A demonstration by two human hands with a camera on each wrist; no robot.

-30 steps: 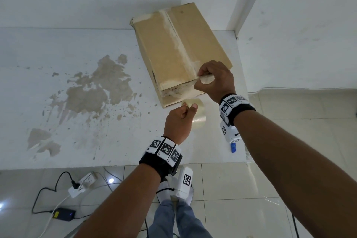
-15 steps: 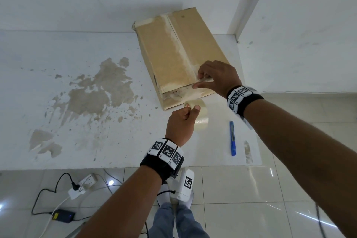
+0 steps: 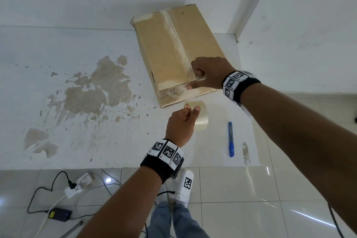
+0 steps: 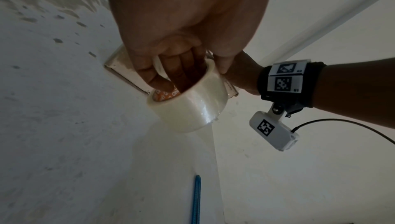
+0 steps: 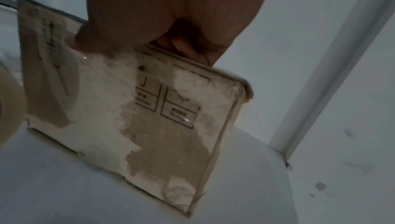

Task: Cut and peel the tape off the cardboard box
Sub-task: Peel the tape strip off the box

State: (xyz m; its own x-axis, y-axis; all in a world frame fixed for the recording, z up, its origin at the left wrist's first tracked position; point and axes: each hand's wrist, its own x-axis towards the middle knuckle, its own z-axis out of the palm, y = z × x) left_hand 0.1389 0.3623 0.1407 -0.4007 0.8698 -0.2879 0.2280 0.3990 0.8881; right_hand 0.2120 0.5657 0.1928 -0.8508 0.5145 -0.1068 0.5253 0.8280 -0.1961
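Note:
A worn cardboard box (image 3: 170, 50) lies on the white surface, with pale tape marks along its centre seam and front edge. My right hand (image 3: 201, 78) rests on the box's near top edge. Its fingers curl over a whitish bit of tape (image 3: 199, 77) and its thumb stretches left along the edge. In the right wrist view the thumb presses the top of the box's front face (image 5: 149, 126). My left hand (image 3: 190, 111) grips a clear tape roll (image 4: 192, 104) just in front of the box, fingers inside its core. A blue utility knife (image 3: 230, 139) lies to the right.
A brown stain (image 3: 92, 91) spreads over the white surface left of the box. A white pillar (image 3: 249, 6) and wall stand close behind and right of the box. Below the surface's near edge, a power strip (image 3: 79, 185) and adapter (image 3: 59, 214) lie on the tiled floor.
My right hand has settled lower onto the box's front edge, its fingers curling in and its thumb stretching left. My right wrist swung right, uncovering the knife. The left hand still grips the roll.

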